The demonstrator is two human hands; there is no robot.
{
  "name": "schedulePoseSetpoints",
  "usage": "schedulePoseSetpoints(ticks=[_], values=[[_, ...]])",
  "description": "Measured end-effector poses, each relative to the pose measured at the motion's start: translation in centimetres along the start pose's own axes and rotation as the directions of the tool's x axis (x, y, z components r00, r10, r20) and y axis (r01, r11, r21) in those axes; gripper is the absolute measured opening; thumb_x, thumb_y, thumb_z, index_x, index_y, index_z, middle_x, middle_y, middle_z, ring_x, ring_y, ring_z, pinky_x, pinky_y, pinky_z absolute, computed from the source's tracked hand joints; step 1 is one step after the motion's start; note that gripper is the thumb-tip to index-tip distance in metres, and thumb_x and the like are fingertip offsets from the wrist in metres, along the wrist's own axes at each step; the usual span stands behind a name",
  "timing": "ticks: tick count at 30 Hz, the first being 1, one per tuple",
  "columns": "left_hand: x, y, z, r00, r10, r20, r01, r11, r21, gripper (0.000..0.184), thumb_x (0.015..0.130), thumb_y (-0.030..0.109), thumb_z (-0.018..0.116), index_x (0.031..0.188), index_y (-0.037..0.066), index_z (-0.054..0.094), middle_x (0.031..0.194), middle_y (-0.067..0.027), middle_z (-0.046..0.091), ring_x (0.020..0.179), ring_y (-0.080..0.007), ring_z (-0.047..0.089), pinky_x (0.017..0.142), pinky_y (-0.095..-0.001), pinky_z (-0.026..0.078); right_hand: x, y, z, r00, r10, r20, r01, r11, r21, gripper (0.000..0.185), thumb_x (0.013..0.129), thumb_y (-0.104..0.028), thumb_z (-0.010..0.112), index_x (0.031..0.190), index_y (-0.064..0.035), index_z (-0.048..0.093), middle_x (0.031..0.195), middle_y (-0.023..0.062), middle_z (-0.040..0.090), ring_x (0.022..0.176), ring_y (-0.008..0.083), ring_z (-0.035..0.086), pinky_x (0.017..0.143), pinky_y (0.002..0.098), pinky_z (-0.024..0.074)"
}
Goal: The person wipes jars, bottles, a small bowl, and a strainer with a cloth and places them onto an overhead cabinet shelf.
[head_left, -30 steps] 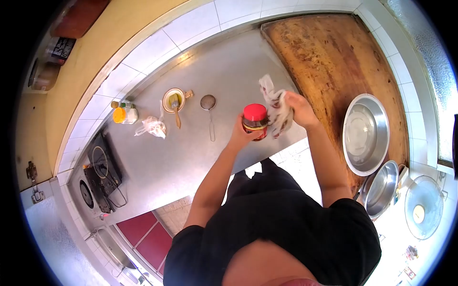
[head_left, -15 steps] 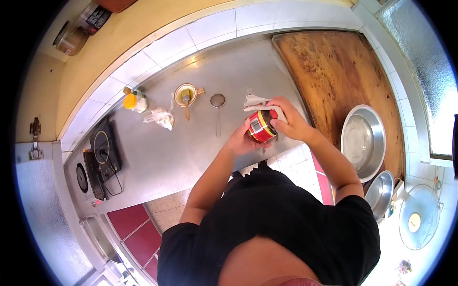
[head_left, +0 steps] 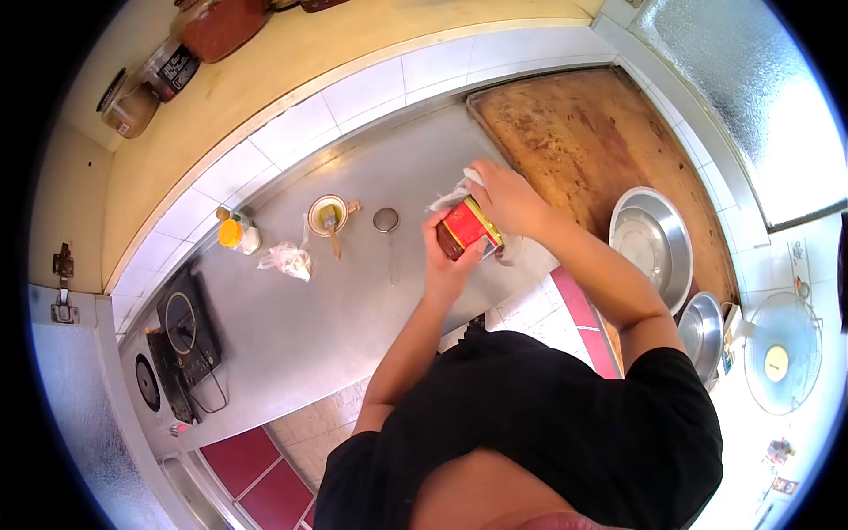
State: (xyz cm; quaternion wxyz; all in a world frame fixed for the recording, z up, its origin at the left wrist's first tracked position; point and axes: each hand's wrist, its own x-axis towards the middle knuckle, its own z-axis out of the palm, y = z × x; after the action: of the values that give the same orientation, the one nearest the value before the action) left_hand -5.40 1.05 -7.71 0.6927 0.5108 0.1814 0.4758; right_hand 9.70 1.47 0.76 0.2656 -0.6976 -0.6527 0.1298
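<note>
The jar [head_left: 461, 225], red-labelled, is held tilted, clear of the counter [head_left: 353, 309] by all appearance. The left hand [head_left: 449, 261] is wrapped round its body, thumb on the near side. The right hand [head_left: 511, 201] is curled over the jar's right-hand end, fingers bunched on the cloth [head_left: 453, 193], which lies along the far side of the jar; a loose tail shows below. Fingertip contact there is hidden.

Progress: jar gripped, cloth brought against it. Outstanding: jar not set down, cloth not laid aside. That end being covered, neither the lid's condition nor the extent of any wiping can be established.

Left of the jar: the sieve [head_left: 386, 220], just beside; then the cup [head_left: 312, 213] with the brush [head_left: 331, 228] standing in it; the bag [head_left: 287, 261]; the yellow-capped bottle [head_left: 237, 233]; farthest, the stove [head_left: 187, 327]. None is touched by a hand. Right of the jar: the board [head_left: 574, 132], bearing the basin [head_left: 643, 252].
</note>
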Motion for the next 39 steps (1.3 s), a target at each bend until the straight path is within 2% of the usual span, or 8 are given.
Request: schedulePoseSetpoints(ticks=[7,12,18,24,26,29,31,39], values=[[-0.5,-0.8,-0.3,0.957,0.234,0.173,-0.265,0.947,0.183,0.07,0.073,0.001,0.072,0.128,0.007,0.029,0.121,-0.0098,0.043,0.106,-0.0191,0.052,0.089,-0.0303,0.046,5.2,5.5,0.9,0.943,0.001,0.332,-0.117,0.936,0.331,0.03,0.092,-0.025,0.045,0.103,0.0011,0.055,0.089,0.0208,0.062,0.083,0.036,0.06,0.075,0.0442,0.0487],[-0.5,3.6,0.1,0.993,0.054,-0.104,-0.072,0.982,-0.173,0.068,0.073,-0.006,0.066,0.129,0.008,0.029,0.12,-0.0083,0.042,0.107,-0.0166,0.049,0.087,-0.0296,0.046,3.0,7.5,1.9,0.892,-0.017,0.452,-0.406,-0.472,0.783,0.032,0.089,-0.025,0.044,0.108,-0.0021,0.056,0.095,0.0143,0.064,0.086,0.0268,0.063,0.082,0.0412,0.0513],[-0.5,3.5,-1.8,0.95,0.131,-0.285,-0.162,0.983,-0.088,0.06,0.08,0.001,0.061,0.13,0.011,0.028,0.121,-0.0055,0.042,0.106,-0.0151,0.049,0.077,-0.0309,0.051,2.0,4.8,-4.1,0.962,0.267,-0.064,0.154,-0.332,0.931,0.049,0.079,-0.023,0.047,0.119,0.0043,0.05,0.116,0.0197,0.057,0.107,0.0341,0.056,0.094,0.0476,0.0442],[2.4,5.9,-2.4,0.914,0.041,-0.404,-0.242,0.854,-0.46,0.052,0.089,0.026,0.053,0.131,0.012,0.026,0.121,-0.0109,0.043,0.103,-0.0276,0.055,0.079,-0.0448,0.052,-0.7,-5.7,-7.0,0.937,-0.29,-0.194,-0.053,-0.668,0.742,0.061,0.086,-0.032,0.042,0.134,0.0058,0.037,0.141,0.0242,0.035,0.129,0.0379,0.036,0.108,0.0493,0.0288],[3.1,6.4,-1.4,0.899,0.084,-0.43,-0.298,0.837,-0.459,0.052,0.09,0.025,0.053,0.131,0.011,0.025,0.121,-0.0108,0.043,0.104,-0.0257,0.054,0.083,-0.0423,0.05,0.3,-4.7,1.9,0.938,-0.061,-0.34,0.343,0.29,0.894,0.056,0.09,-0.028,0.042,0.135,0.0045,0.036,0.143,0.0238,0.03,0.132,0.0372,0.031,0.109,0.0456,0.0263],[3.3,6.4,-0.4,0.81,0.456,-0.37,-0.333,0.876,0.349,0.058,0.087,0.015,0.057,0.134,0.008,0.023,0.121,-0.0088,0.041,0.107,-0.018,0.048,0.09,-0.0314,0.043,0.0,-6.3,2.7,0.863,-0.133,-0.487,0.454,0.625,0.635,0.055,0.09,-0.014,0.043,0.139,0.0045,0.026,0.142,0.0213,0.03,0.13,0.0317,0.033,0.108,0.0403,0.0276],[3.6,7.2,1.3,0.866,0.183,-0.465,-0.372,0.857,-0.355,0.063,0.084,0.015,0.061,0.133,0.007,0.023,0.122,-0.0086,0.038,0.11,-0.0182,0.044,0.093,-0.0325,0.04,0.5,-7.0,2.7,0.798,-0.224,-0.559,0.488,0.785,0.382,0.058,0.089,-0.004,0.044,0.141,0.0045,0.02,0.142,0.0197,0.031,0.129,0.028,0.035,0.107,0.0367,0.0285],[2.6,5.4,2.1,0.841,0.404,-0.361,-0.417,0.908,0.046,0.072,0.078,0.023,0.065,0.134,0.007,0.023,0.121,-0.0069,0.038,0.112,-0.0199,0.042,0.095,-0.0341,0.038,-0.4,-5.5,0.4,0.998,0.065,-0.002,0.013,-0.161,0.987,0.05,0.087,-0.006,0.05,0.135,-0.0028,0.036,0.126,0.0103,0.051,0.112,0.0172,0.052,0.093,0.0328,0.0446]])
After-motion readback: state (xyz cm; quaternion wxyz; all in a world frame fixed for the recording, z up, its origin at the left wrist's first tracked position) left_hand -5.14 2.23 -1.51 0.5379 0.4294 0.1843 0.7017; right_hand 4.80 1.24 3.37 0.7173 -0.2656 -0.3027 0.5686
